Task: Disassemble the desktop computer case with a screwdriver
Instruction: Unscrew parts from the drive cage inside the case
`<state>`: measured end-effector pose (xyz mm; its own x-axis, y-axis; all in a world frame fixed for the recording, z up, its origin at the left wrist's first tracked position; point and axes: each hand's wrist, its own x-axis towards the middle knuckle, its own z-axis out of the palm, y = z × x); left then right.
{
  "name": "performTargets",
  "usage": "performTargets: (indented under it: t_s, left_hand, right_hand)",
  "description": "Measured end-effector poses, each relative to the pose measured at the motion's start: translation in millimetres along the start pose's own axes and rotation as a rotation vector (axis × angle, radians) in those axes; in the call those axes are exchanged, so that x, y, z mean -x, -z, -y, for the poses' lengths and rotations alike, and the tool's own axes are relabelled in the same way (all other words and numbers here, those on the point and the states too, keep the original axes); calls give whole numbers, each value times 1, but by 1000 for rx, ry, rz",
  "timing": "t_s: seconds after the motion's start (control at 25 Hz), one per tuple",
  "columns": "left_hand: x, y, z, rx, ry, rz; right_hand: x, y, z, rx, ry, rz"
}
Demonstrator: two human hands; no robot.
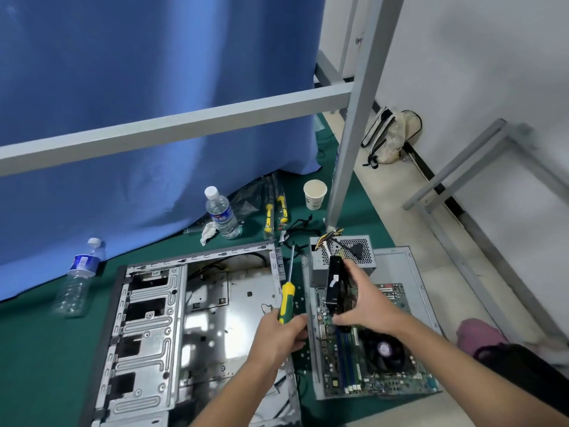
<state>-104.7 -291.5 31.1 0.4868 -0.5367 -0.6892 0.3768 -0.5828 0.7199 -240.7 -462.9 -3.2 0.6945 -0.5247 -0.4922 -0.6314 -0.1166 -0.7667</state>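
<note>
The stripped computer case lies open on the green mat, left of the motherboard and the power supply beyond it. The right hand grips a black expansion card over the motherboard. The left hand clutches a yellow-green screwdriver, shaft pointing away.

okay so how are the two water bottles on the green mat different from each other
The bottle by the paper cup stands nearly upright behind the open computer case; the bottle at the left leans, cap tipped toward the blue curtain. The nearly upright one looks about full of water; the leaning one looks almost empty. Both are clear plastic with white caps and blue labels.
</note>
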Motion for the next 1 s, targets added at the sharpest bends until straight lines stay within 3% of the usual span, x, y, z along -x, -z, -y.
performTargets:
  t_s: [0.2,0.32,0.72,1.0]
  left_hand:
    - [-2,-24,16,-62,52,-37]
    - [-4,-35,24,-125,58,-37]
    - [-5,-61,39,-170,118,-2]
    - [0,-74,51,-217,154,-56]
  right_hand:
    - [-18,1,-27,611,109,-45]
    - [-26,-6,-44,800,109,-66]
    - [-48,-13,-75,947,14,-30]
    - [-57,-7,-69,874,-152,35]
